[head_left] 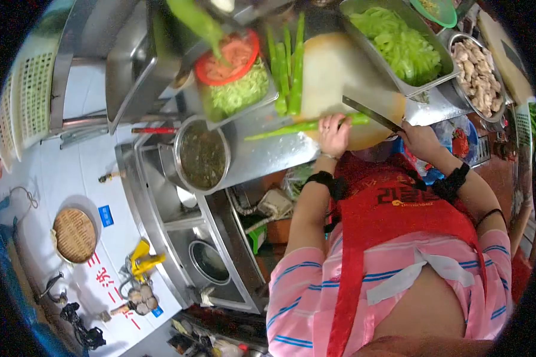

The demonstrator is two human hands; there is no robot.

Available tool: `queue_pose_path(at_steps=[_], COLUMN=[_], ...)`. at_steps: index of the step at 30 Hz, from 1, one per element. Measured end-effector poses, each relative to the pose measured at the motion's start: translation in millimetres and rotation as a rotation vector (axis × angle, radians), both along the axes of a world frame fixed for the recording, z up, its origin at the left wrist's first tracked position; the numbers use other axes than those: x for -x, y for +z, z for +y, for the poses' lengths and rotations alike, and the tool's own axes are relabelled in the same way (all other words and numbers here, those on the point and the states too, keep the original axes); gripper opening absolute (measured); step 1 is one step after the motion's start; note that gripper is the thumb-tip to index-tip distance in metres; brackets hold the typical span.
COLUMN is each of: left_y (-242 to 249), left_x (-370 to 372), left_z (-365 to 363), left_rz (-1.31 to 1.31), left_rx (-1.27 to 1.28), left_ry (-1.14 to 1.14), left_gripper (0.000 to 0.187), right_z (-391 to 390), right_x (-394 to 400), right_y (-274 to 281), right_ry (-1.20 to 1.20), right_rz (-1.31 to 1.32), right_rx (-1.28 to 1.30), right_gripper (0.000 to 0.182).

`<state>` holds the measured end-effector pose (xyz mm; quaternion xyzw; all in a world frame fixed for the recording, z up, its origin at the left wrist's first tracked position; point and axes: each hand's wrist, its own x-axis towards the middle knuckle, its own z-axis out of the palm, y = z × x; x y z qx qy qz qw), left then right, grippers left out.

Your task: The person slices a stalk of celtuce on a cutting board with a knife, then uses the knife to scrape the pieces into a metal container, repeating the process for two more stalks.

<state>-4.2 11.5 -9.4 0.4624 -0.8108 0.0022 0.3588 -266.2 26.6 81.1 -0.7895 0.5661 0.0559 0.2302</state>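
1. Steel kitchen surface ran beside a sink, with a round cutting board on it.
2. Left hand pressed its fingers flat on a long green pepper lying across the board's near edge.
3. Right hand had its fingers closed around the handle of a knife, the blade over the board just beside the pepper.
4. More peppers lay in a row beside the board.
5. A tray held chopped greens; a bowl held pale meat pieces.
6. Another tray held shredded greens and a red plate of tomato slices.
7. A pot held dark green liquid.
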Motion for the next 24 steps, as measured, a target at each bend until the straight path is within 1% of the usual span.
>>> queue_pose_path(at_steps=[2, 4, 6, 7, 8, 9, 11, 12, 13, 15, 16, 18, 19, 22, 23, 24], left_y=[2, -1, -7, -6, -5, -4, -4, -3, 1, 5, 6, 7, 7, 5, 2, 0], left_x=[-1, 0, 1, 3, 4, 2, 1, 1, 2, 1, 1, 2, 3, 2, 1, 0], left_z=[2, 0, -2, -4, -4, -2, 0, -1, -3, 0, 1, 1, 2, 1, 0, 1], left_rz=[-0.005, -0.007, 0.027, 0.05, 0.061, 0.028, 0.021, 0.012, 0.017, -0.011, -0.009, 0.021, 0.025, 0.002, 0.001, -0.003], left_rx=[-0.022, 0.023, 0.061, 0.098, 0.119, 0.053, 0.043, 0.041, 0.055, -0.009, -0.008, 0.002, 0.002, 0.031, 0.024, 0.01], left_ry=[0.012, 0.021, 0.013, 0.019, 0.027, 0.03, 0.019, 0.018, 0.002, 0.011, 0.001, -0.001, -0.006, 0.005, 0.003, -0.003], left_gripper=[0.02, 0.019, 0.018, 0.017, 0.017, 0.019, 0.019, 0.019, 0.019, 0.017, 0.017, 0.017, 0.017, 0.016, 0.017, 0.017], right_z=[1, -5, -9, -7, -4, -2, -2, -3, -5, -6, -4, 0, 1, -3, -5, -6], right_x=[1, 1, 3, 6, 5, 0, -5, -5, -5, 0, 2, 1, -3, -8, -5, -6], right_y=[-11, -6, 8, 6, 5, 10, -5, -1, 3, 7, 8, 10, 8, -10, -10, 1], right_ry=[0.051, 0.046, 0.095, 0.086, 0.075, 0.044, 0.143, 0.121, 0.138, 0.164, 0.153, 0.083, 0.068, 0.109, 0.143, 0.135], right_rz=[-0.012, 0.013, 0.115, 0.137, 0.084, 0.052, 0.202, 0.21, 0.195, 0.133, 0.135, 0.006, -0.01, 0.05, 0.076, 0.075], right_rx=[0.043, 0.08, 0.044, 0.08, 0.128, 0.099, -0.014, -0.006, 0.019, 0.081, 0.081, 0.127, 0.091, 0.044, 0.034, 0.038], right_gripper=[0.031, 0.028, 0.026, 0.024, 0.023, 0.024, 0.023, 0.023, 0.023, 0.024, 0.024, 0.025, 0.026, 0.027, 0.029, 0.029])
